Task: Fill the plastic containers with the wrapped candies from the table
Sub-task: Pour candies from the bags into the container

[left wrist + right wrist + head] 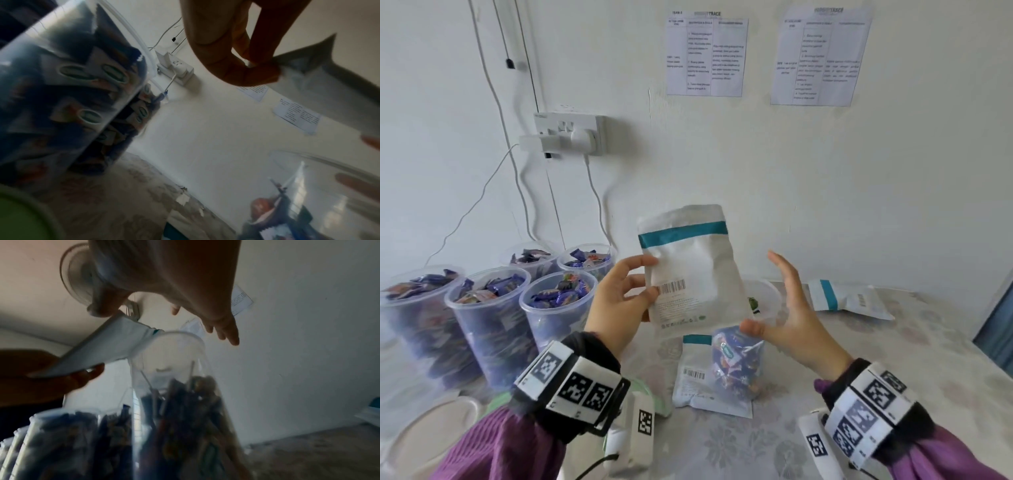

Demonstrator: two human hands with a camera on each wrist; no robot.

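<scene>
While I watch through the head camera, my left hand (619, 301) pinches the left edge of a flat white pouch with a teal band (691, 267), holding it upright above the floral-patterned table (893, 359), and my right hand (791, 315) hangs beside it with fingers spread and released, its thumb near the pouch's lower corner. Five clear plastic containers (493, 329) stand at the left, heaped with blue wrapped candies (558, 294); a clear bag of the same candies (736, 363) lies on the table below the pouch, partly over another white pouch (695, 377). From the left wrist, fingers (246, 76) curl onto the pouch edge beside a filled container (72, 97). From the right wrist, the straight fingers (230, 331) reach over a clear container rim (179, 335), touching nothing.
</scene>
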